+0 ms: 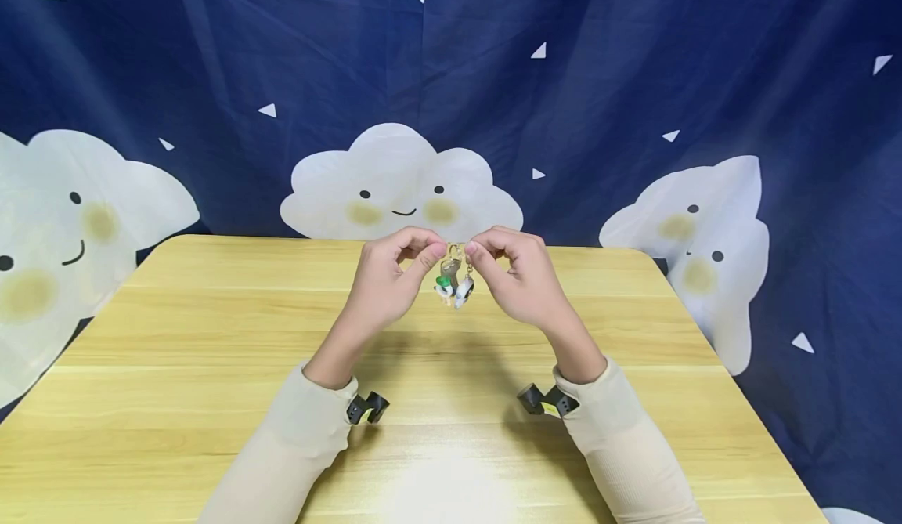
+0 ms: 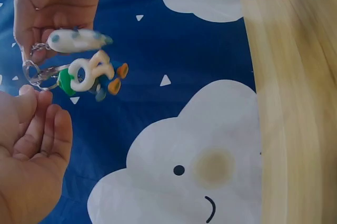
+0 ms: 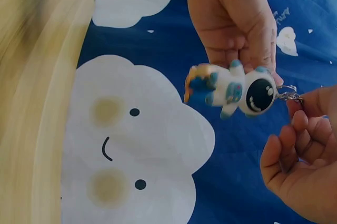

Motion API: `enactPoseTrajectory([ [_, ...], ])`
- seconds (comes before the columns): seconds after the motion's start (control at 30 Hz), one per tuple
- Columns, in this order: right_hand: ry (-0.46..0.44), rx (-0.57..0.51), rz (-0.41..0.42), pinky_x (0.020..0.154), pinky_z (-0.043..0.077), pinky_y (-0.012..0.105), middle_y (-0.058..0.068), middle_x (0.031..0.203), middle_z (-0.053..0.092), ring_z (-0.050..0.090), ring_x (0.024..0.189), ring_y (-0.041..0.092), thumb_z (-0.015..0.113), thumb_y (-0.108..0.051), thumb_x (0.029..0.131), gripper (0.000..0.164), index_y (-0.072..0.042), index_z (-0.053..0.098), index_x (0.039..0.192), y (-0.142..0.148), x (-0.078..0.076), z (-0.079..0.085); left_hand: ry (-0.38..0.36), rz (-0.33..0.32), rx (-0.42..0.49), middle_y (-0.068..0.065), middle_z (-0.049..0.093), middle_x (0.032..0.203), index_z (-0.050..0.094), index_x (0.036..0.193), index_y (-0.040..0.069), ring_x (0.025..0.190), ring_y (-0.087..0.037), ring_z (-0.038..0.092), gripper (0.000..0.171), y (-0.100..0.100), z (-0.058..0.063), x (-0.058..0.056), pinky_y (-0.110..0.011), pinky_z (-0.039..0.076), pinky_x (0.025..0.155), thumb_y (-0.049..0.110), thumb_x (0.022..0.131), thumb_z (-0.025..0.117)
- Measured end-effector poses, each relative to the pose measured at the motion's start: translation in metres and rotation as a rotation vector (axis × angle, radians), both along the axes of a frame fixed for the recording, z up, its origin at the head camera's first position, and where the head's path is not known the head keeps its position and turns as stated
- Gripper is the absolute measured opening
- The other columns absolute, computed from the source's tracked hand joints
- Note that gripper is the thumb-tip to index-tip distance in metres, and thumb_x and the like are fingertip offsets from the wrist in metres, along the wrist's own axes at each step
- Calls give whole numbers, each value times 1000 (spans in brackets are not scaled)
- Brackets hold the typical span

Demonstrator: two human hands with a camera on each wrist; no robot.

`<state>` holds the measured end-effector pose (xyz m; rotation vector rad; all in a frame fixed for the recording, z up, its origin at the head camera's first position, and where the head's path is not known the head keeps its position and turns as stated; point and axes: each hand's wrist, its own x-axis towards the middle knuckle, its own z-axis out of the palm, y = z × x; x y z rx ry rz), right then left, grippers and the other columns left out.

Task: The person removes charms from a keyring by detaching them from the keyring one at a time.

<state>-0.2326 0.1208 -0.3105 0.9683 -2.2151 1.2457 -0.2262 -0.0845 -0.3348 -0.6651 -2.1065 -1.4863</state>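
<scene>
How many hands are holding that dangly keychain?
2: the left hand pinches the keychain near its top from one side, the right hand from the other. No others show.

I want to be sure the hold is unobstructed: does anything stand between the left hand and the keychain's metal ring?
Nothing visible does. The left hand meets the metal ring directly; the astronaut figure and green-and-white charm hang below, clear of that grip.
</scene>
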Motion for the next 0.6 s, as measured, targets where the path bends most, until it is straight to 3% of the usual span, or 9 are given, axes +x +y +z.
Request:
enactPoseTrajectory([
  [0.2, -24, -28, -17, 60, 44, 28, 1, 72, 65, 54, 66, 15, 64, -10, 101, 17, -4, 76, 90, 2, -1, 0, 65, -13, -20, 2, 74, 87, 76, 98, 7, 85, -12, 67, 9, 2, 3, 3, -34, 55, 81, 16, 96, 74],
  [0.6, -33, -3, -31, 69, 48, 29, 5, 73, 66, 56, 69, 15, 63, -11, 101, 18, -3, 77, 92, -1, 0, 1, 359, 36, -189, -5, 74, 91, 75, 93, 4, 86, -22, 63, 10, 4, -1, 1, -34, 52, 77, 9, 87, 81],
])
